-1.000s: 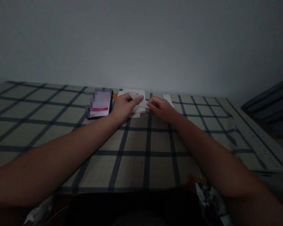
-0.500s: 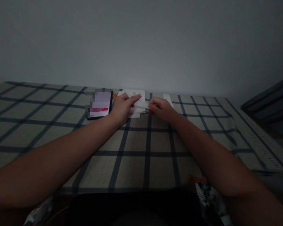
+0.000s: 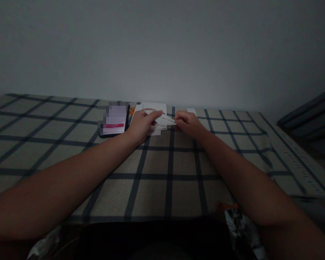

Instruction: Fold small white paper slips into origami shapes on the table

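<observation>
Both my hands reach to the far edge of a checked cloth surface (image 3: pixel 157 169), close to the wall. My left hand (image 3: pixel 142 124) pinches a small white folded piece of paper (image 3: pixel 162 120) at its left end. My right hand (image 3: pixel 188 123) is closed on the paper's right tip. The piece is held just above a flat stack of white paper sheets (image 3: pixel 153 108) lying on the cloth. The light is dim, so the fold's shape is hard to make out.
A phone (image 3: pixel 114 121) with a lit screen lies left of my left hand. Another white slip (image 3: pixel 191 110) lies behind my right hand. A patterned wrapper or bag (image 3: pixel 241 231) sits at the near edge. Dark striped fabric (image 3: pixel 308 115) lies at the right.
My right hand shifted slightly right and up, drawing the paper's tip out. My left fingers curled in closer over the paper. The arms barely moved.
</observation>
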The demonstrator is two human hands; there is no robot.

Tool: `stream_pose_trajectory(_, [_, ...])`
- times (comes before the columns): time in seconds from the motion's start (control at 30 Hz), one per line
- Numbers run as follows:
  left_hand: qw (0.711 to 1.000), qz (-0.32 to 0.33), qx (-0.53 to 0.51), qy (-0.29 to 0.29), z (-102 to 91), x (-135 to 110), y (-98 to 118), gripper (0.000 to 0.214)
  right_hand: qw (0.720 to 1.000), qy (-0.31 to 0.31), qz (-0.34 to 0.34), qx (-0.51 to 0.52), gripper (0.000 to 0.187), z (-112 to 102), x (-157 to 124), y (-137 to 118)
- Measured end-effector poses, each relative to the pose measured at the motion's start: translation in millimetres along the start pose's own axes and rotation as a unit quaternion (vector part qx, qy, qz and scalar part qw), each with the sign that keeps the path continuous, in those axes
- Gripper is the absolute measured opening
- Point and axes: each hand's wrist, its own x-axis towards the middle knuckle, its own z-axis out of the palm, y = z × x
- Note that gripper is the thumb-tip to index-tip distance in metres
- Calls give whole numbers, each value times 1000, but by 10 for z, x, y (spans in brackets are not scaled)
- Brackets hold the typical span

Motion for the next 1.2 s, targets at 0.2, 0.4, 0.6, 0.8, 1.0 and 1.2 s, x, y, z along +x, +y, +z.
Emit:
stream_pose_trajectory(0.2, [997,45,55,-9,0,-39,34,29,996,-21,-66,-48,22,11,-2,4])
stream_pose_trajectory(0.4, [993,34,99,-47,42,-94,54,39,993,21,-89,-75,30,24,11,24])
stream_pose_trajectory(0.6, [989,-9,146,-32,-4,-61,27,44,994,34,-78,-68,29,24,4,7])
stream_pose_trajectory(0.8, [996,-33,82,-15,26,-43,37,39,988,86,-112,-66,31,37,31,54])
stream_pose_trajectory(1.0, [994,-35,96,-44,23,-17,28,39,973,23,-185,-135,26,39,40,54])
stream_pose_trajectory(1.2, [995,-49,47,-74,10,-7,5,33,971,32,-188,-143,20,28,25,46])
